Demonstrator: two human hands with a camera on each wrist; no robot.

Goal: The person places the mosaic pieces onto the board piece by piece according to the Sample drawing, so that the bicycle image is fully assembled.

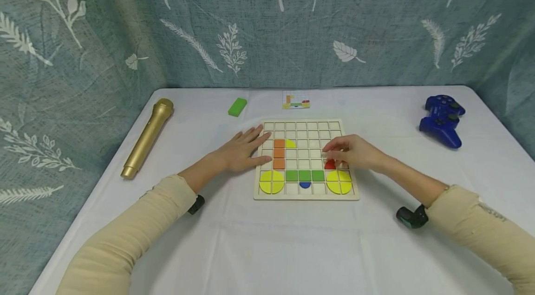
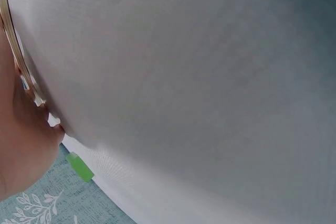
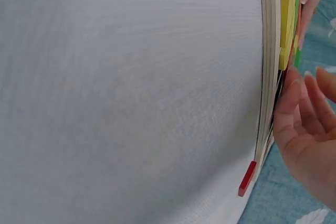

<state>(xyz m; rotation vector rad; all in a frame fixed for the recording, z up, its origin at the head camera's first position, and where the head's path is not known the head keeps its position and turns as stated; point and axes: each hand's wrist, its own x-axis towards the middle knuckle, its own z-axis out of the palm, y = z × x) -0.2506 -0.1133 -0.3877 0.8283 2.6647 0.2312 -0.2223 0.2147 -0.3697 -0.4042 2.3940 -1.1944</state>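
Observation:
My left hand (image 1: 240, 152) rests at the left edge of a pale wooden grid board (image 1: 307, 196), fingers spread and thumb on its surface. Over the board's right side hangs my right hand (image 1: 353, 152), its fingers bent and apart, a fingertip near a red rounded piece (image 1: 330, 164); contact is hard to tell. Orange squares (image 1: 279, 152), green squares (image 1: 304, 175), a yellow quarter-circle (image 1: 290, 144), a blue half-circle (image 1: 305, 185) and two yellow circles (image 1: 271, 182) made of quarters sit in the grid. Another red piece (image 3: 247, 178) lies beside the board in the right wrist view.
Behind the board lie a small pattern card (image 1: 296, 99) and a green block (image 1: 238, 107). A gold microphone (image 1: 148, 139) is at the far left, a blue game controller (image 1: 442, 121) at the right. White cloth (image 1: 267, 248) covers the table; a patterned curtain hangs behind.

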